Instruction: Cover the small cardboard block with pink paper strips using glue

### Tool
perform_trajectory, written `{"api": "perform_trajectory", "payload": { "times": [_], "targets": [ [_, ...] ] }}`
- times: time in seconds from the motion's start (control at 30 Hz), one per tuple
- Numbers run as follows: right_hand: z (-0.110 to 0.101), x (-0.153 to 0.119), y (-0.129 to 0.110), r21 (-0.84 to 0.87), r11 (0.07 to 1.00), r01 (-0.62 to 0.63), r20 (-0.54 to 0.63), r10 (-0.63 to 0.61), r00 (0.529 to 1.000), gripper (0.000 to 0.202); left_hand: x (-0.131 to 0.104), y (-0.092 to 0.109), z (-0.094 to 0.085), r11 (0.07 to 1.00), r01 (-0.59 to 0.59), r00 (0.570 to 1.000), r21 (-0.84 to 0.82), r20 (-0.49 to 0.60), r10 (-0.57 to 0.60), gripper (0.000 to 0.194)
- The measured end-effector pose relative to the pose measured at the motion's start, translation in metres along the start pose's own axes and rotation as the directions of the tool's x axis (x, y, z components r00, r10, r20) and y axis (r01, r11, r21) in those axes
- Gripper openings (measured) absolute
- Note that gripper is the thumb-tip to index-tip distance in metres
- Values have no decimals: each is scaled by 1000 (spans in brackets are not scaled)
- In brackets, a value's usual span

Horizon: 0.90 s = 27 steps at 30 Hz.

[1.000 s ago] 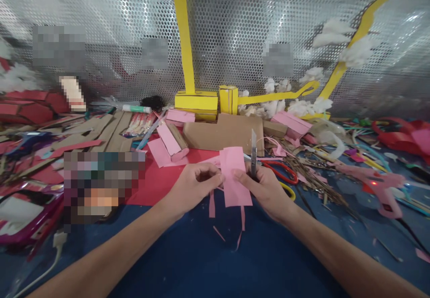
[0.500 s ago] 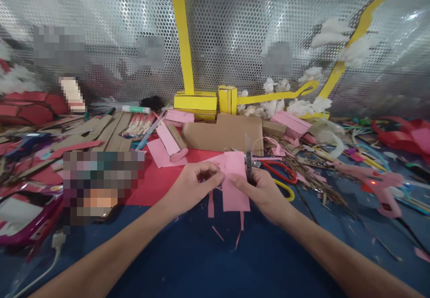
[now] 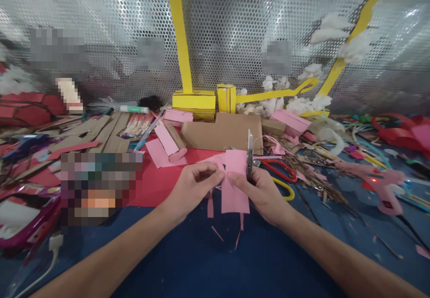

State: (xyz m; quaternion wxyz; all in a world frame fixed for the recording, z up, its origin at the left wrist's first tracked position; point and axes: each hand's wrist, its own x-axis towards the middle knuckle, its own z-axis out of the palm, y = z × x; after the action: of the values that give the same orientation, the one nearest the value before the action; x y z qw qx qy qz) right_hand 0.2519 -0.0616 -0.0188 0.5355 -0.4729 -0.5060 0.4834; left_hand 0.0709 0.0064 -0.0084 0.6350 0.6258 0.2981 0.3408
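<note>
My right hand (image 3: 264, 190) is closed around a craft knife (image 3: 250, 157) with its blade pointing up. Its thumb also presses on a rectangular piece of pink paper (image 3: 235, 199), which hangs upright in front of the blade. My left hand (image 3: 196, 184) is closed in a pinch at the left of that piece. A narrow pink paper strip (image 3: 220, 167) shows at its fingertips, and a slim dark gap parts it from the larger piece. Thin pink offcuts (image 3: 217, 233) lie on the blue table below.
Behind my hands lie a red sheet (image 3: 148, 186), a brown cardboard piece (image 3: 221, 132) and a pink-faced box (image 3: 168, 141). Scissors with red handles (image 3: 280, 170) sit beside my right hand. A pink glue gun (image 3: 372, 177) with a lit red light rests at the right.
The pink rectangle has come slightly away from my left fingertips, and a gap shows between them. The knife blade has turned a little, and its edge-on side catches the light.
</note>
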Motion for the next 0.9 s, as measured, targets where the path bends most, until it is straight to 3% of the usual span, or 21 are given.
{"api": "perform_trajectory", "payload": {
  "times": [0.43, 0.63, 0.9],
  "targets": [
    [-2, -1, 1, 38, 999, -30, -39, 32, 999, 34, -1, -3, 0, 993, 114, 993, -29, 4, -114, 34],
    [-4, 2, 6, 45, 999, 7, -40, -5, 999, 29, -1, 0, -2, 998, 12, 999, 68, 45, -15, 28],
    [-3, 1, 3, -31, 999, 25, -82, -27, 996, 33, 1, -3, 0, 1000, 7, 998, 17, -58, -6, 28]
  ]
}}
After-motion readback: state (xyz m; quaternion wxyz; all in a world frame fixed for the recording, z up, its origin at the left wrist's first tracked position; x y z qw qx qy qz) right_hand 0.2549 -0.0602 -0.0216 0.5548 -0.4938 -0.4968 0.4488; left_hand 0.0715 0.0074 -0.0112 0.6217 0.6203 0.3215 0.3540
